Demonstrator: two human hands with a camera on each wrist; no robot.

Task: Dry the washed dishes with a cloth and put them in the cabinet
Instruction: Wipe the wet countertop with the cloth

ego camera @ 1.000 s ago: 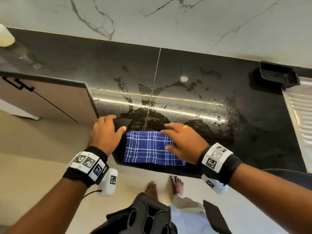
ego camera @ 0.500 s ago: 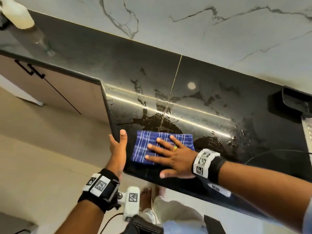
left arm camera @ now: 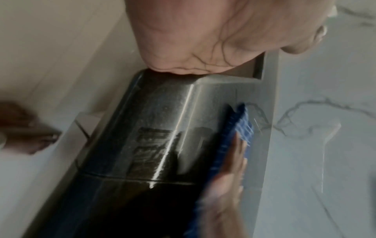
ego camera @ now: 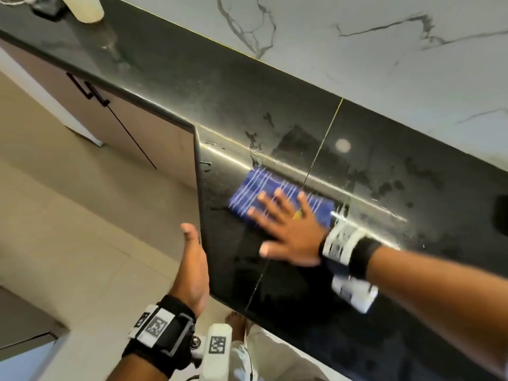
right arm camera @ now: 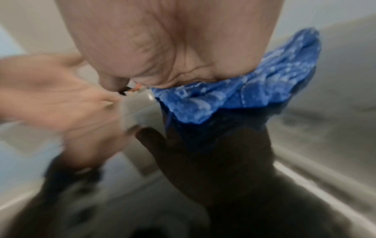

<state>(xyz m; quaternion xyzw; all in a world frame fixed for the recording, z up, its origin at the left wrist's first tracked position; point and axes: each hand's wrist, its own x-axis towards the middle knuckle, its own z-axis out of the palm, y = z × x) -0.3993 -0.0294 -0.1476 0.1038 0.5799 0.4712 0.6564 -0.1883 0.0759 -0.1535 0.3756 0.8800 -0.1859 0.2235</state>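
A folded blue checked cloth (ego camera: 255,192) lies flat on the wet black countertop (ego camera: 384,171), close to its left corner. My right hand (ego camera: 286,218) presses on the cloth with straight, spread fingers, and it looks blurred. The same cloth (right arm camera: 254,90) bunches under the palm in the right wrist view, and shows edge-on as the cloth (left arm camera: 238,127) in the left wrist view. My left hand (ego camera: 192,257) is held flat and upright against the counter's left edge, holding nothing. No dishes are in view.
Water streaks and puddles (ego camera: 255,155) cover the counter around the cloth. A beige cabinet door with a black handle (ego camera: 88,92) sits below the counter at the left. A white container (ego camera: 85,8) stands at the far left corner. A marble wall (ego camera: 357,45) backs the counter.
My right hand has flattened on the cloth and slid it away from the front edge toward the wall. My left hand came off the countertop and now stands upright beside its left edge.
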